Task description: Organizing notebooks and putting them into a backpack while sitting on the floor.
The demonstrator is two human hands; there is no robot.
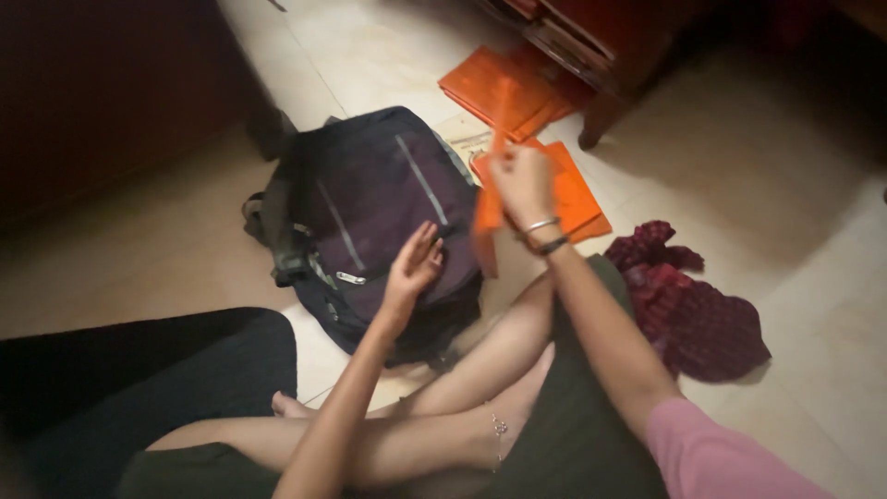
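Head view: an orange folder [488, 199] is gripped and lifted by the right hand [523, 183] at two o'clock of the dark backpack [379, 208]; the left hand [413, 266] hovers open over the backpack; nothing is seen packed yet, more orange folders [504, 88] lie on the floor [785, 185]

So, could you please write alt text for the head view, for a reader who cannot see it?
Seated on a pale tiled floor, a person lifts an orange folder in the right hand while the open left hand hovers over a dark backpack. More orange folders lie by a wooden cabinet, and a maroon cloth lies to the right.
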